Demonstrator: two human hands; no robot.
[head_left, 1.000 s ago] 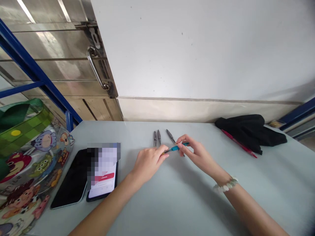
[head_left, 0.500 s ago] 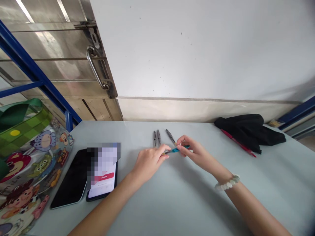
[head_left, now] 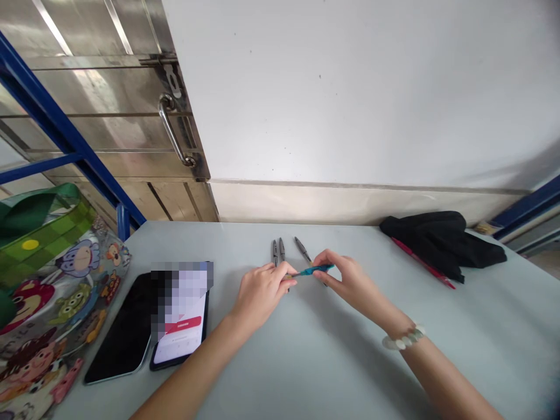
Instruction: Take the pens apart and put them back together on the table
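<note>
A thin teal pen [head_left: 308, 272] is held level between both hands above the grey table. My left hand [head_left: 262, 291] pinches its left end, and my right hand [head_left: 343, 275] pinches the teal right end between thumb and fingers. Behind my left hand lie two grey pens side by side, one [head_left: 275, 251] just left of the other [head_left: 282, 247]. A third grey pen [head_left: 301, 249] lies slanted behind the held pen, partly hidden by my right hand. A pale bead bracelet [head_left: 403, 339] is on my right wrist.
Two phones lie at the left, one dark [head_left: 125, 332] and one lit [head_left: 181, 335], beside a cartoon-print bag [head_left: 74, 291]. On the grey table's [head_left: 280, 373] right are a black cloth [head_left: 441, 239] and a red pen [head_left: 422, 262]. A wall and metal door stand behind.
The view has tilted up slightly. Both hands still hold the teal pen; my right hand's fingers have shifted and now pinch the pen from above and below, showing more of its teal end.
</note>
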